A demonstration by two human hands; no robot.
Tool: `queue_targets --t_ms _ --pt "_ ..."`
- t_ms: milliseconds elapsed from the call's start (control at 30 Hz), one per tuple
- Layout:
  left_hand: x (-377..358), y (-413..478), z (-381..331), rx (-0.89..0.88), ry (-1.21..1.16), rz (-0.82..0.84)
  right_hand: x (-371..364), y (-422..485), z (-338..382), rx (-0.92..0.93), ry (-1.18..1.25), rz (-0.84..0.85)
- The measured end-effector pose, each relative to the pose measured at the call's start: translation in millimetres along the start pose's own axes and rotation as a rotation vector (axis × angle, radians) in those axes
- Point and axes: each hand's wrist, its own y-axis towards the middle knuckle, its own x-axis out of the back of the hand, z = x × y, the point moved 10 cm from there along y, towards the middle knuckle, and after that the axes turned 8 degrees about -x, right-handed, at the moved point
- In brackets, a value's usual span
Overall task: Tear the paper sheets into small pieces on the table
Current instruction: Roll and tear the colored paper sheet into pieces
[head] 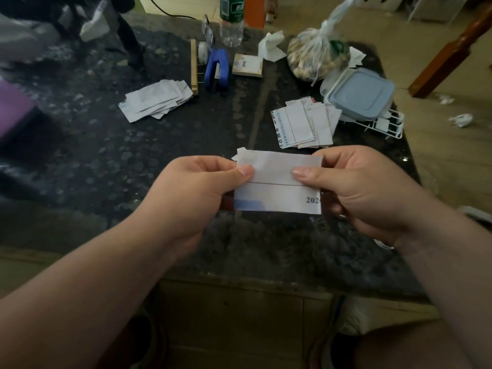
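Surface: a dark speckled stone table (pixel 133 182), with tan floor to its right.
Left hand (pixel 194 193): pinches the left edge of a paper sheet (pixel 277 182), thumb on its face.
Right hand (pixel 354 190): pinches the sheet's right edge the same way.
Paper sheet: held flat above the table's near half, a printed line across its middle.
Torn pieces: a printed stack (pixel 300 126) just beyond the right hand; a blank pile (pixel 157 99) farther left.
Back of table: blue-lidded box (pixel 359 94) next to a white wire rack (pixel 388 126), tied plastic bag (pixel 316 54), blue hole punch (pixel 218 67), clear bottle (pixel 231 20).
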Motion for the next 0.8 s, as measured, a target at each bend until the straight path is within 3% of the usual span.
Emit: queue_targets --t_ms 133,200,267,367,467,600,800 --pt "14 1 -12 -0.066 0.169 -0.036 15 2 -1 -0.002 -0.086 -0.078" --pt "34 6 -22 -0.13 0.132 -0.139 26 1 1 0.005 -0.407 -0.158" --pt "50 9 -27 -0.167 0.075 -0.226 18 3 -7 -0.03 -0.761 -0.128" --pt "47 12 -26 -0.174 0.016 -0.213 -3 12 -34 -0.097 -1.011 -0.059" --pt "31 9 -24 -0.189 0.055 -0.161 -15 20 -37 -0.036 -1.205 -0.129" --pt "16 7 -27 -0.21 0.106 -0.129 -4 23 -21 0.029 -1.242 -0.297" --pt "6 7 -24 -0.175 0.029 -0.094 56 25 -8 -0.078 -1.123 -0.541"
